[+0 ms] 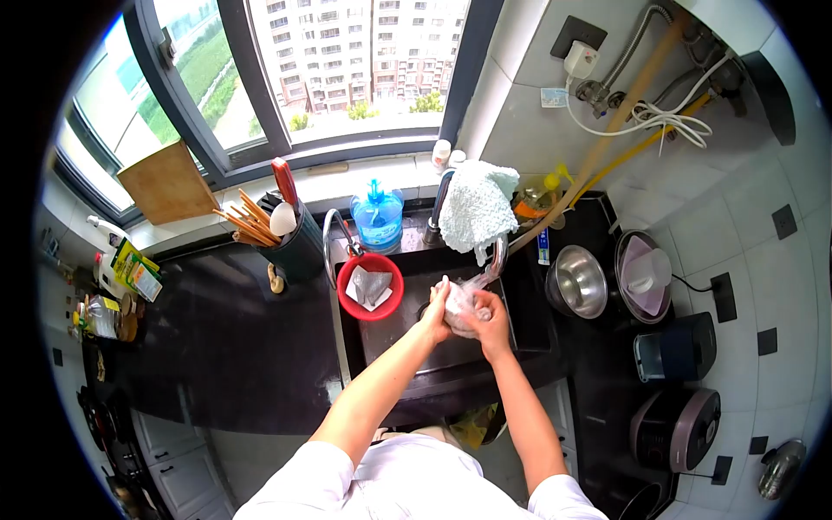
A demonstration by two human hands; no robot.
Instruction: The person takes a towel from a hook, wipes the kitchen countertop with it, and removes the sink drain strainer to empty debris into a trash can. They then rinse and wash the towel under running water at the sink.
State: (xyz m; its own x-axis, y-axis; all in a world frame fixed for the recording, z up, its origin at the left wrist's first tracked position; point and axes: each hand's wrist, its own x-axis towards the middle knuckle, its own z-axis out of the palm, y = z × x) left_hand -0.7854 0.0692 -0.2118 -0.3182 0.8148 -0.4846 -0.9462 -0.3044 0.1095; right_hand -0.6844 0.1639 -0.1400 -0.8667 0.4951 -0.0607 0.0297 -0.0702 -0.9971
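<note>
Over the dark sink [390, 344], both hands are round a wet, whitish crumpled cloth or bag [462, 314]; its exact nature is unclear. My left hand [438, 310] grips it from the left, fingers pointing up toward the faucet. My right hand [492, 327] has its fingers curled on the right side of it. Just above, the curved faucet [500, 256] has a pale green knitted cloth [477, 204] draped over it. To the left of my hands, a red bowl [371, 314] in the sink holds a grey and white folded piece [369, 287].
Behind the sink stand a blue bottle [378, 221] and a soap bottle [535, 204]. A utensil holder [295, 251] is at the left. Metal bowls [579, 282] and a rice cooker [676, 429] sit on the right counter. The counter's front edge [260, 425] runs below.
</note>
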